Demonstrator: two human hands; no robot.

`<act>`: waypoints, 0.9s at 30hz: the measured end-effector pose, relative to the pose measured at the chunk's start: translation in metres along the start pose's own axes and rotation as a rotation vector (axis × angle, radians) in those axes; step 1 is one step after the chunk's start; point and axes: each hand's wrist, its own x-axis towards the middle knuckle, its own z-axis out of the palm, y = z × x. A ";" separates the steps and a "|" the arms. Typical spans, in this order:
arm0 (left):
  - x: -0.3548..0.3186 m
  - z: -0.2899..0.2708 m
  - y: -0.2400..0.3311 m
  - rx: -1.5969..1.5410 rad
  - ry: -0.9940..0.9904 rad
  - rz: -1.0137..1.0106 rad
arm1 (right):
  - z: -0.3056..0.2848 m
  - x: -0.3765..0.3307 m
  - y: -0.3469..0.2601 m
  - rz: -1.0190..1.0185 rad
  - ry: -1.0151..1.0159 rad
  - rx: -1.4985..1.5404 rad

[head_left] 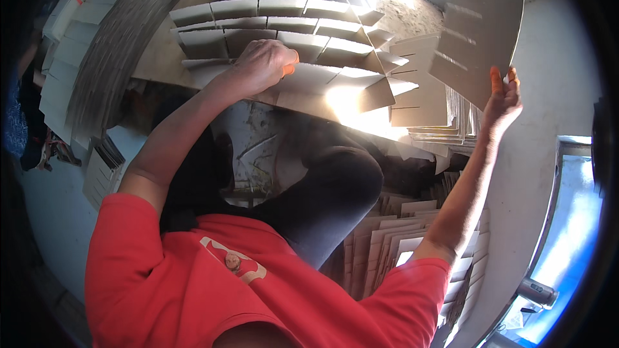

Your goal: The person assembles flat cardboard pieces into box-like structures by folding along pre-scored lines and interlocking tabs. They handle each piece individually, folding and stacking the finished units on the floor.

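I sit low with one knee drawn up in dark trousers, my red shirt filling the bottom of the view. The floor in front of me is grey and scuffed, with a bright patch of sun falling across it and across the far ground. A pale wall rises on my right, and at its lower end a window or opening shows blue daylight.

Cardboard is everywhere. A half-built cardboard grid of slotted strips lies ahead of me, its pale cells standing in rows, some lit white by the sun. To its right is a stack of slotted sheets, and more cut pieces lean in a pile by my right elbow. On my left a long corrugated roll or sheet curves away, with further flat pieces beyond it.

My left hand rests on the near edge of the grid, fingers curled down onto a strip and pressing it. My right hand is raised beside the wall, its fingers closed on the lower corner of a single slotted card. That card is grey-brown, flat, held up in the air and tilted, with several narrow parallel slots cut in from one side.
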 end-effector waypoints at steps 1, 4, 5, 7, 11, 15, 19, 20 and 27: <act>-0.001 0.002 -0.002 0.005 0.001 -0.008 | -0.006 0.004 -0.028 0.001 -0.090 0.057; -0.001 0.002 0.002 0.054 -0.042 -0.019 | -0.005 -0.003 -0.076 -0.058 -0.308 0.260; 0.000 0.002 0.004 0.050 -0.046 -0.020 | -0.003 -0.004 -0.083 -0.114 -0.373 0.242; 0.001 0.002 0.007 0.044 -0.053 -0.027 | 0.004 -0.012 -0.098 -0.068 -0.468 0.307; 0.003 0.005 0.009 0.026 -0.049 -0.049 | 0.027 -0.025 -0.104 -0.015 -0.522 0.402; 0.002 0.005 0.011 -0.048 0.012 -0.034 | 0.038 -0.028 -0.107 -0.013 -0.598 0.305; 0.003 0.004 0.010 0.037 -0.073 -0.058 | 0.044 -0.025 -0.098 0.000 -0.590 0.365; 0.004 0.003 0.010 0.041 -0.078 -0.059 | 0.046 -0.025 -0.096 -0.005 -0.588 0.371; 0.007 0.001 0.012 0.026 -0.100 -0.095 | 0.055 -0.033 -0.108 -0.046 -0.606 0.300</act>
